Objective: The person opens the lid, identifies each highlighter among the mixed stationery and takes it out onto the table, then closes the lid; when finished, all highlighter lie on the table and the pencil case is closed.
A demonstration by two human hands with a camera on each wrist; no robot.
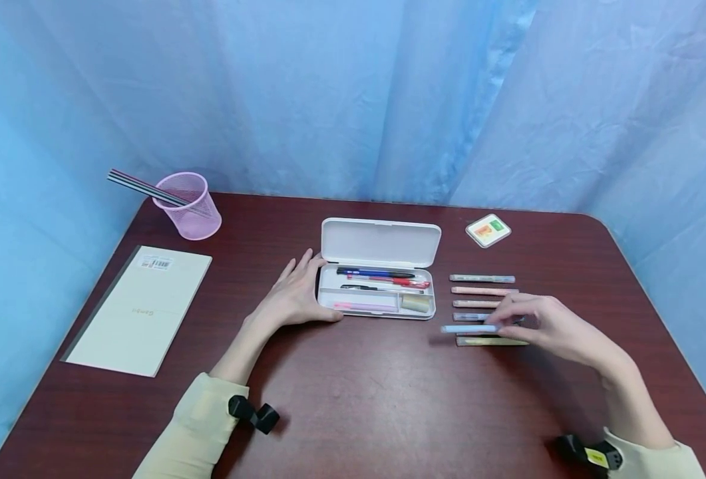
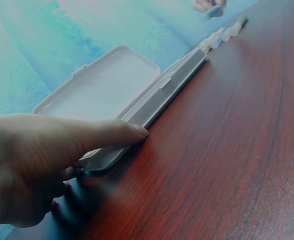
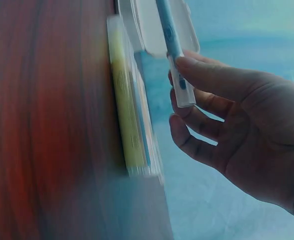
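A white pencil case (image 1: 388, 317) lies with its lid raised, holding several pens (image 1: 376, 273) and a beige block in a small compartment. My left hand (image 1: 295, 293) grips its left end, thumb along the front edge and index finger at the back corner. The thumb (image 2: 112, 134) shows on the front wall in the left wrist view. Between thumb and fingers my right hand (image 1: 547, 326) pinches a light-blue marker (image 1: 466, 328) with a clear end, above the table. Under and behind it lie several markers in a row, among them a yellow one (image 3: 124, 110) and a pink one (image 1: 478, 291).
At the left are a cream notebook (image 1: 143, 313) and a pink mesh pen cup (image 1: 199, 223) holding striped sticks (image 1: 143, 186). A small case with coloured tabs (image 1: 488, 230) lies at the back right. Blue curtains (image 1: 353, 100) hang around the dark red table (image 1: 376, 399).
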